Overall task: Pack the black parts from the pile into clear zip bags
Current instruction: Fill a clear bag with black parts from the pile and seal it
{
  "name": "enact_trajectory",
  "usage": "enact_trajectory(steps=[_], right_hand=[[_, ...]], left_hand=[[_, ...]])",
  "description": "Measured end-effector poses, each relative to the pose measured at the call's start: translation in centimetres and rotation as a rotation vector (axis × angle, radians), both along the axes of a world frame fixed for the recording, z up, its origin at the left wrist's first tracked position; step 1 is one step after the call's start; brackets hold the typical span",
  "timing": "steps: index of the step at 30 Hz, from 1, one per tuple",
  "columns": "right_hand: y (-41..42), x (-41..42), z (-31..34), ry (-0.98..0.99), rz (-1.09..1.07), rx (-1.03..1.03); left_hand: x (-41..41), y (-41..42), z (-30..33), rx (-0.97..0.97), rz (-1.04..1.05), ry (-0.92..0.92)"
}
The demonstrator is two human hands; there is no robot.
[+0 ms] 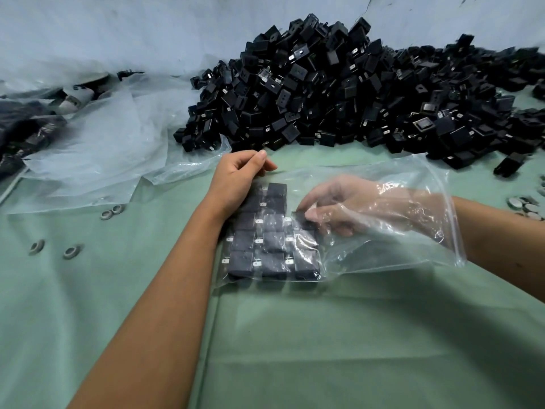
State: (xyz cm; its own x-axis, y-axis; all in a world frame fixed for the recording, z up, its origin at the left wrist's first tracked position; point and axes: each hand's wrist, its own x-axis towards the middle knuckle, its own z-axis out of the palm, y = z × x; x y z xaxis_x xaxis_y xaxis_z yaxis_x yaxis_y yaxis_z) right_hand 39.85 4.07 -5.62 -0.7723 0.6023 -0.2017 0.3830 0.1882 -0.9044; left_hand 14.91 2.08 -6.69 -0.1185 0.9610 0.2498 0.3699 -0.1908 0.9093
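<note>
With the pile point(368, 93) heaped at twelve o'clock, the left hand point(239, 184) pins the clear zip bag point(413, 184) flat at its closed edge so the right hand point(333, 205), reaching inside, can pinch a black part point(300, 219) into neat rows.

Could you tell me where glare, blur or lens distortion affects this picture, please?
Head view: glare streaks the clear zip bag over the right hand; wide-angle bending and blur smear the pile toward the right edge; the left hand is sharp under soft, even light.
</note>
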Motion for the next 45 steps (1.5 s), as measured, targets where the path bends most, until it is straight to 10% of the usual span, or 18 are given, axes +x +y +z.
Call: enact_trajectory(steps=[11, 21, 39, 45], right_hand=[[0.3, 10.4, 1.9, -0.038, 0.048, -0.342], [2.6, 10.2, 5.2, -0.151, -0.918, 0.396], [5.8, -20.7, 3.6, -0.468, -0.139, 1.303], [8.2, -24.1, 2.5, -0.703, 0.105, 1.187]], left_hand=[[-0.1, -0.1, -0.5, -0.061, -0.045, 0.0], [-0.1, 0.3, -0.8, -0.048, -0.013, -0.03], [-3.8, 1.5, -0.2, 0.081, 0.837, -0.638], [-3.2, 1.9, 0.0, 0.044, 0.931, -0.449]])
